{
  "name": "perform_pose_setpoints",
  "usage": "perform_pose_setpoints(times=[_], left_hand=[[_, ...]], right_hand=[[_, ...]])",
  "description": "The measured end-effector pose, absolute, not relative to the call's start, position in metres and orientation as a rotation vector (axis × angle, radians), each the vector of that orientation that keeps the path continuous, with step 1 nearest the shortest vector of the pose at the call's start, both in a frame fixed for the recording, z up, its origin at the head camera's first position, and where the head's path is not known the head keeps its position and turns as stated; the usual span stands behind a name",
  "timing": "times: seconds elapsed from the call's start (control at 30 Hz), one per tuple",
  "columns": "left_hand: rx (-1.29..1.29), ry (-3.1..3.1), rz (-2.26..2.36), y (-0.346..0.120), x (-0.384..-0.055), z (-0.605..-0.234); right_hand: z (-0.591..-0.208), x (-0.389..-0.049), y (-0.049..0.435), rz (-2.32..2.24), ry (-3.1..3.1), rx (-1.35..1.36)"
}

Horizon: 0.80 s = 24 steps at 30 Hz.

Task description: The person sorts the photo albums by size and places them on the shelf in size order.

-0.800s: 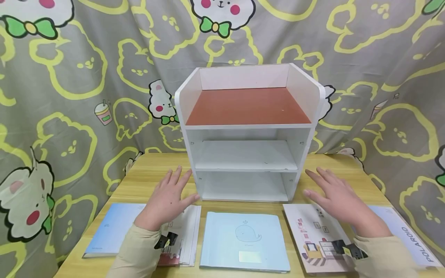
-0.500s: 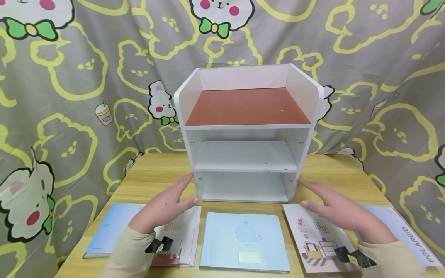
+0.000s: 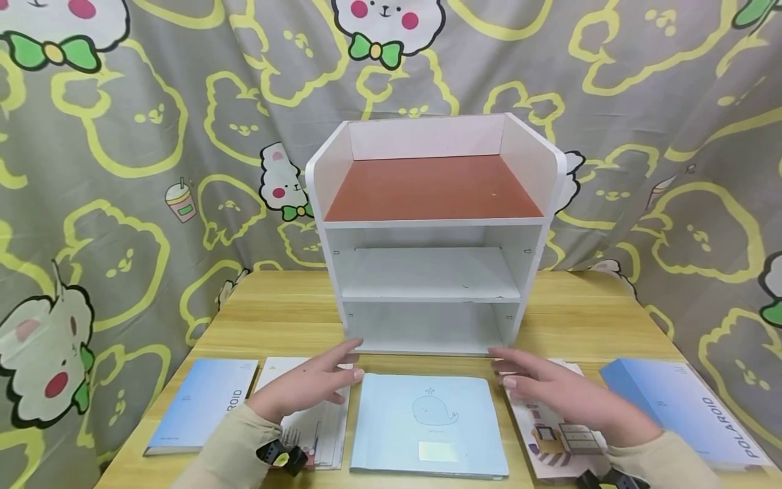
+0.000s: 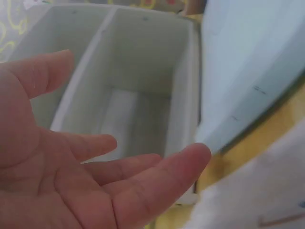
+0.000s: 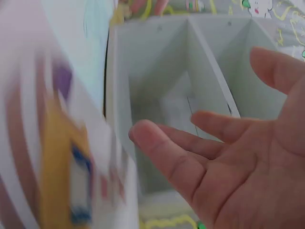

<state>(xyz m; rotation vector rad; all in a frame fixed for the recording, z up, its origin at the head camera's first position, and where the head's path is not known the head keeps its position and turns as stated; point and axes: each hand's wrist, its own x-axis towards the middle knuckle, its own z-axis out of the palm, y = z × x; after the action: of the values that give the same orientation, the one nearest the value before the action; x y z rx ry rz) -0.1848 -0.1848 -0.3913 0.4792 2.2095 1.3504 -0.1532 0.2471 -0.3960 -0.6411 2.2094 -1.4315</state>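
My left hand (image 3: 308, 386) hovers over a white printed booklet (image 3: 332, 435), its fingers loosely extended and nothing between them. My right hand (image 3: 571, 394) hangs likewise over an illustrated book (image 3: 568, 445) with drawn furniture on its cover. Between the hands lies a light blue album (image 3: 391, 428) with a whale drawing. Right behind it stands a small white shelf (image 3: 427, 297) with a reddish-brown top. Its two compartments hold nothing. In the wrist views, the left palm (image 4: 71, 176) and right palm (image 5: 238, 167) face the shelf's openings, fingers spread.
A blue Polaroid book (image 3: 201, 401) lies at the table's left, and another blue Polaroid book (image 3: 690, 414) at the right. A grey curtain (image 3: 134, 238) with cartoon patterns closes off the back and sides of the wooden table (image 3: 275, 299).
Both hands have come down and inward, from beside the shelf's lower sides to its front bottom corners. The books and shelf have stayed in place.
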Motion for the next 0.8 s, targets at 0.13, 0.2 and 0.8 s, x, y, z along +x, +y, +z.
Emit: perform_pose_setpoints(times=[0.13, 0.2, 0.8], left_hand=[[0.449, 2.214, 1.325, -0.185, -0.186, -0.400], [0.434, 2.205, 1.323, -0.184, -0.186, -0.403], [0.393, 2.116, 1.338, -0.181, -0.181, -0.420]], right_hand=[[-0.398, -0.149, 0.235, -1.546, 2.039, -0.525], [-0.401, -0.147, 0.228, -1.576, 2.021, -0.455], [-0.417, -0.128, 0.182, -1.646, 2.222, -0.114]])
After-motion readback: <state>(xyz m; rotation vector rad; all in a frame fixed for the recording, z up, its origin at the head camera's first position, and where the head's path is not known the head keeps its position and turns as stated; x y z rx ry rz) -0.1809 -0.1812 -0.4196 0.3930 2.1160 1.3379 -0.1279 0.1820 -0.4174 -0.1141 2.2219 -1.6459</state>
